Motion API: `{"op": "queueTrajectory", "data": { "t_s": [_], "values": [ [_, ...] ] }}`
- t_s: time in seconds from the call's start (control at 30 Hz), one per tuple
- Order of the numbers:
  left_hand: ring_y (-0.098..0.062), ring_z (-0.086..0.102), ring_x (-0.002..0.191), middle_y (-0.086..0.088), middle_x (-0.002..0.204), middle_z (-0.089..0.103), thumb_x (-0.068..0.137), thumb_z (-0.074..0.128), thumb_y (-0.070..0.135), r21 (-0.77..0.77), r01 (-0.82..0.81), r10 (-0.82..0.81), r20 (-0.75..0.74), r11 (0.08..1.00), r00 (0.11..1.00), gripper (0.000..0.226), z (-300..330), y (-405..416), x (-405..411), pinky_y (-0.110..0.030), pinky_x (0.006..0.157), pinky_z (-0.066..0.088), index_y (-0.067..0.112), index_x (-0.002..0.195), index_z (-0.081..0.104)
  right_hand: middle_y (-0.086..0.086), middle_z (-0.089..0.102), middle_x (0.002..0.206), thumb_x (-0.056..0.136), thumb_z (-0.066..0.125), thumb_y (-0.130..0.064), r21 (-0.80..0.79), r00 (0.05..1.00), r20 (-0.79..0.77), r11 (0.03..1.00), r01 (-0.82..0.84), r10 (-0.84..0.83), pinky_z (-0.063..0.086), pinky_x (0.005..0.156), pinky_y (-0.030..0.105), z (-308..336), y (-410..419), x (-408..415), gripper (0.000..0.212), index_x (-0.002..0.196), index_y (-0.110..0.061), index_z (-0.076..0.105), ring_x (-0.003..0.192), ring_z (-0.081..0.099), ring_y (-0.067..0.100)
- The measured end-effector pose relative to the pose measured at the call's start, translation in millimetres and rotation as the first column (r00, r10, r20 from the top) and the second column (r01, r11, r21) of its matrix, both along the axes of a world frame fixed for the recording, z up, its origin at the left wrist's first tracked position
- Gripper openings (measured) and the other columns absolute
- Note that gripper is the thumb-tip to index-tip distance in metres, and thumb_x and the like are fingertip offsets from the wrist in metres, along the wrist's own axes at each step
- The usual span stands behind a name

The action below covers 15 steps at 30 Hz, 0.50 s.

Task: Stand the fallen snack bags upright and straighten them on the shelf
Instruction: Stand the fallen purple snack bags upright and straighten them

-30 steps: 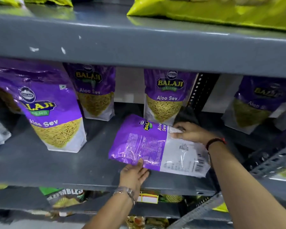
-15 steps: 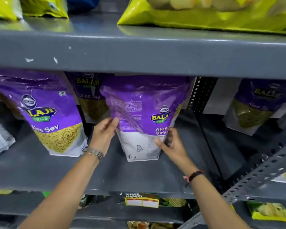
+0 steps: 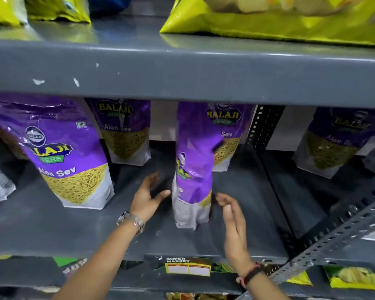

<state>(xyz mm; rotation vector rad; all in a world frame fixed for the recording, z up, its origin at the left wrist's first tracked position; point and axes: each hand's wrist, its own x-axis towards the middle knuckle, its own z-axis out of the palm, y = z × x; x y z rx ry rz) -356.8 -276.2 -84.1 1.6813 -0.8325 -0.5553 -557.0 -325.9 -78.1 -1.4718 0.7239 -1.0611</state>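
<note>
A purple Aloo Sev bag [image 3: 193,169] stands upright on the grey shelf [image 3: 74,230], turned edge-on toward me. My left hand [image 3: 148,198] hovers just left of its base, fingers apart, not touching. My right hand [image 3: 232,215] is just right of the base, fingers loosely spread, apart from the bag. Behind it another purple bag [image 3: 227,135] stands upright at the back. A large purple bag [image 3: 67,159] stands at the front left, and one more purple bag [image 3: 126,133] stands behind that.
A perforated upright post [image 3: 262,126] divides the bays; a further purple bag [image 3: 333,141] stands in the right bay. Yellow bags [image 3: 279,20] lie on the shelf above. A slanted perforated brace [image 3: 344,232] crosses the lower right. A price label [image 3: 187,267] hangs on the shelf edge.
The bag that lay flat a second ago was lifted upright, then turned edge-on. Both hands have let go and pulled slightly away from its base.
</note>
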Motion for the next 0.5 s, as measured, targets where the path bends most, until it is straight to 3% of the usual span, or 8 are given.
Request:
{"op": "queueTrajectory", "data": {
  "t_s": [0.07,0.13,0.2,0.27,0.33,0.4,0.5],
  "values": [
    [-0.019,0.048,0.121,-0.016,0.129,0.051,0.082,0.058,0.024,-0.095,-0.053,0.049,-0.044,0.994,0.998,0.045,-1.3,10.7,-17.9,-0.031,0.103,0.037,0.007,0.121,0.043,-0.003,0.055,0.121,0.063,0.034,-0.083,0.071,0.999,-0.043,0.997,0.034,-0.031,0.036,0.091,0.008,2.5,-12.0,8.4,0.071,0.110,-0.033,0.053,0.109,0.050,-0.002],
    [0.004,0.049,0.113,-0.007,0.128,0.050,0.071,0.055,0.056,-0.197,-0.050,0.027,-0.120,0.979,0.992,0.070,1.1,22.3,-39.3,-0.012,0.096,0.038,0.009,0.122,0.043,-0.004,0.043,0.139,0.066,0.029,-0.081,0.160,0.997,-0.072,0.987,-0.025,0.037,0.029,0.099,0.013,6.8,-26.3,19.9,0.082,0.128,-0.029,0.042,0.123,0.041,0.001],
    [0.008,0.045,0.113,0.003,0.127,0.045,0.056,0.054,0.075,-0.158,0.085,-0.092,-0.039,0.984,0.995,0.086,-2.7,29.7,-58.0,-0.006,0.093,0.036,0.024,0.123,0.038,-0.007,0.034,0.147,0.078,0.022,-0.071,0.200,0.985,-0.078,0.971,-0.133,0.151,0.032,0.095,0.005,6.6,-32.5,31.4,0.072,0.135,-0.028,0.033,0.124,0.037,-0.004],
    [0.013,0.041,0.113,0.014,0.123,0.043,0.051,0.062,0.068,-0.055,0.223,-0.220,0.065,0.973,0.973,0.080,-3.6,29.1,-62.4,0.001,0.089,0.033,0.038,0.118,0.031,-0.005,0.040,0.144,0.078,0.022,-0.065,0.210,0.974,-0.068,0.958,-0.198,0.216,0.039,0.085,0.000,2.8,-27.1,39.5,0.064,0.130,-0.032,0.040,0.115,0.045,-0.010],
    [0.025,0.044,0.101,0.020,0.116,0.047,0.049,0.068,0.054,-0.039,0.258,-0.256,0.048,0.965,0.966,0.072,-2.7,23.0,-47.1,0.006,0.079,0.034,0.038,0.111,0.036,-0.006,0.047,0.138,0.075,0.027,-0.074,0.170,0.986,-0.047,0.974,-0.147,0.157,0.041,0.094,0.012,-3.7,-14.0,39.9,0.070,0.128,-0.031,0.042,0.119,0.047,-0.005],
    [0.024,0.051,0.093,0.010,0.112,0.054,0.057,0.067,0.042,-0.010,0.271,-0.271,0.009,0.962,0.963,0.058,1.3,21.0,-25.5,0.007,0.074,0.036,0.030,0.108,0.042,-0.012,0.044,0.137,0.070,0.031,-0.079,0.110,0.997,-0.050,0.992,-0.056,0.062,0.033,0.108,0.029,-8.9,-1.4,32.3,0.074,0.129,-0.035,0.039,0.127,0.039,0.000],
    [0.015,0.056,0.096,-0.006,0.123,0.050,0.080,0.059,0.003,-0.018,0.258,-0.259,-0.059,0.966,0.964,0.044,-3.7,25.5,-2.7,0.003,0.079,0.041,0.021,0.115,0.039,-0.016,0.032,0.134,0.062,0.039,-0.083,0.033,0.987,-0.157,0.999,-0.023,0.028,0.028,0.108,0.029,-14.3,5.3,15.9,0.080,0.129,-0.040,0.029,0.129,0.031,-0.001]
  ]
}}
